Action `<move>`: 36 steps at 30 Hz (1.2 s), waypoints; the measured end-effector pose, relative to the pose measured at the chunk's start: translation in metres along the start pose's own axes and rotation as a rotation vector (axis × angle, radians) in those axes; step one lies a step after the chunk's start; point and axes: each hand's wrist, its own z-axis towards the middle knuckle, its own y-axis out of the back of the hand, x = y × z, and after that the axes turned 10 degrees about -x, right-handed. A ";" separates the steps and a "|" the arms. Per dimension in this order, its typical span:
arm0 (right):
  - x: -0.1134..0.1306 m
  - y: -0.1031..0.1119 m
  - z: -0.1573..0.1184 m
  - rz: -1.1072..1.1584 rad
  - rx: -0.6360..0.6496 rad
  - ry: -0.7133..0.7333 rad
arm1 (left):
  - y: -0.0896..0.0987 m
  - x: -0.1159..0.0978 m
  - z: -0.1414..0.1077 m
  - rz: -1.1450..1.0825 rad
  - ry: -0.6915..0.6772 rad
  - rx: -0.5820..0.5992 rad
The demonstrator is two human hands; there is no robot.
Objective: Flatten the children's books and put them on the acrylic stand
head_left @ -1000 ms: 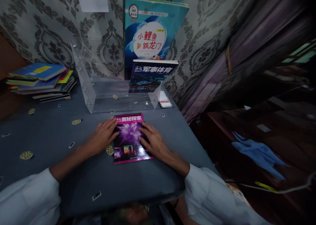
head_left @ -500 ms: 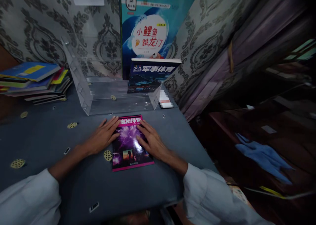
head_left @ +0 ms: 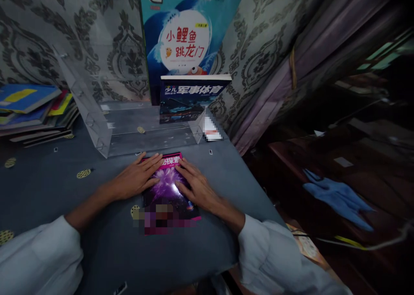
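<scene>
A purple and black book [head_left: 166,187] with a pink border lies flat on the table, cover up. Its lower part is blurred out by blocks. My left hand [head_left: 139,176] rests on its upper left side, fingers stretched over part of the title. On the right side, my right hand [head_left: 199,185] lies with its fingers spread across the cover's edge. Just beyond the book stands a clear acrylic rack [head_left: 145,142]. A dark blue book [head_left: 190,98] leans in its right end, in front of a taller teal picture book [head_left: 184,40].
A stack of books [head_left: 35,109] sits at the table's far left. The grey-blue patterned tablecloth [head_left: 106,239] ends at a right edge. Beyond that edge are a blue cloth [head_left: 339,200] on a dark red surface and a hanging curtain [head_left: 274,88].
The camera view has shifted slightly, so the rack and stack appear farther left. My left hand has slid a little further over the book's title. The right hand stays on the cover.
</scene>
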 end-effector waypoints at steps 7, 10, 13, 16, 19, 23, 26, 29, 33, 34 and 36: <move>0.001 0.002 0.002 0.004 -0.028 -0.034 | -0.001 0.000 0.031 -0.030 -0.109 0.055; -0.001 0.001 0.003 0.019 -0.054 -0.030 | -0.003 0.000 0.044 -0.055 -0.156 0.047; -0.003 0.001 0.003 0.023 -0.076 -0.023 | -0.005 0.000 0.054 -0.077 -0.189 0.054; -0.004 0.001 0.003 0.023 -0.086 -0.013 | -0.009 -0.002 0.061 -0.086 -0.194 0.048; -0.005 0.001 0.003 0.019 -0.092 0.000 | -0.015 -0.002 0.064 -0.082 -0.194 0.011; -0.007 0.000 0.002 -0.011 -0.095 0.012 | -0.020 -0.003 0.064 -0.074 -0.190 -0.032; -0.008 -0.002 0.001 -0.012 -0.105 0.022 | -0.019 -0.004 0.063 -0.077 -0.181 -0.043; -0.009 -0.003 0.000 -0.014 -0.142 0.042 | -0.017 -0.007 0.061 -0.088 -0.169 -0.033; -0.009 -0.004 -0.001 -0.027 -0.177 0.050 | -0.014 -0.011 0.059 -0.117 -0.151 -0.013; -0.009 -0.005 -0.001 -0.030 -0.178 0.051 | -0.014 -0.012 0.059 -0.123 -0.143 -0.012; -0.009 -0.005 -0.001 -0.036 -0.171 0.050 | -0.014 -0.013 0.059 -0.131 -0.126 -0.011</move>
